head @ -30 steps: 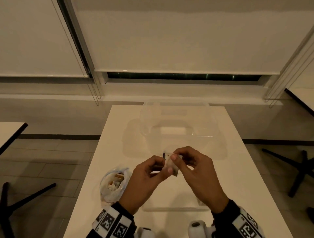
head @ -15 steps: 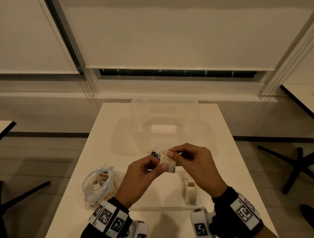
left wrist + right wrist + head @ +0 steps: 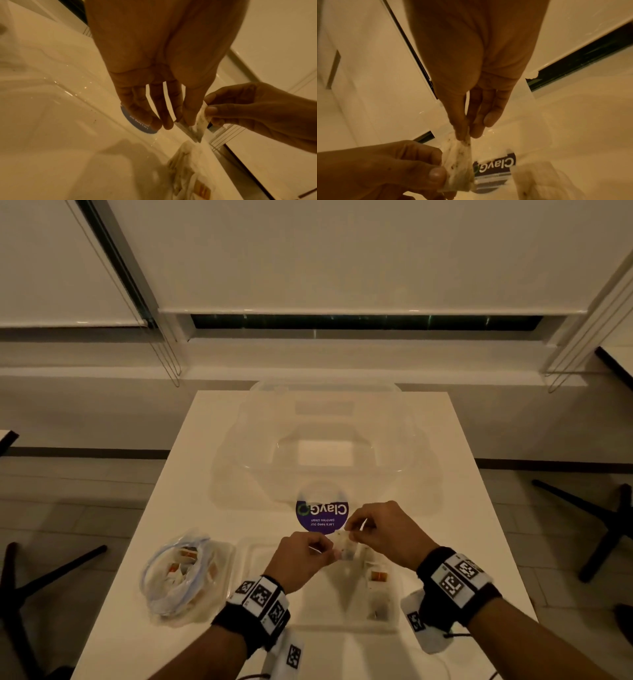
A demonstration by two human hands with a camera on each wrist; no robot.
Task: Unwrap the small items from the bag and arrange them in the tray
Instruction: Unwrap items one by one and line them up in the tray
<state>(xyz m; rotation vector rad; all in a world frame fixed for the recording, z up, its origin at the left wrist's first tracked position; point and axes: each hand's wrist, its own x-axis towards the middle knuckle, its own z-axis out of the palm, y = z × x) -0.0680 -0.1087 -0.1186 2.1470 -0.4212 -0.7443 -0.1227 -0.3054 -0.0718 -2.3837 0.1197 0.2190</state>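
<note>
a small white speckled packet [image 3: 343, 548] is pinched between both hands above the tray: its top corner is nipped by the thumb and forefinger of the right hand [image 3: 380, 530], and its lower edge is gripped by the curled thumb and fingers of the left hand [image 3: 301, 556]. the remaining fingers of both hands are loosely extended. the clear tray [image 3: 253, 556] is set at the table's [image 3: 479, 542] near edge, and a few packets [image 3: 378, 577] are seen in its right compartments. the clear bag [image 3: 178, 577], filled with more packets, lies just beside the tray near the table's left edge. a large clear container [image 3: 325, 440] with a purple label [image 3: 322, 517] stands toward the far edge.
</note>
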